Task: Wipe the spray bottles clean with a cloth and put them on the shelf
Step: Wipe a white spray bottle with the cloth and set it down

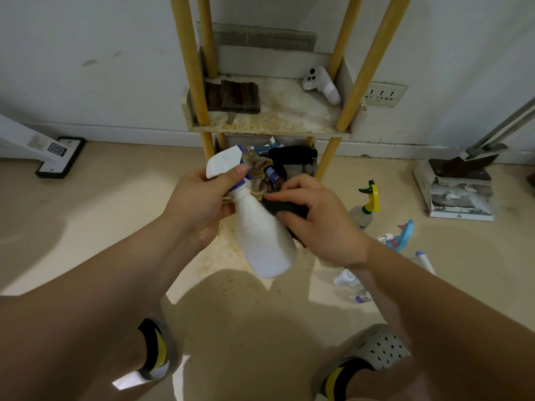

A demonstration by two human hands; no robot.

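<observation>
While wiping: left hand [202,204] grips white spray bottle [265,241] at the neck.
Bottle axis: base slants down-right, toward right hand [318,221].
Right hand: clutches dark cloth [285,209] against bottle's side.

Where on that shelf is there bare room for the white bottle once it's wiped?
The shelf board is bare in the middle and front, between the folded brown cloth at left and the white spray bottle lying at the back right. The tier below is crowded with dark clutter.
</observation>
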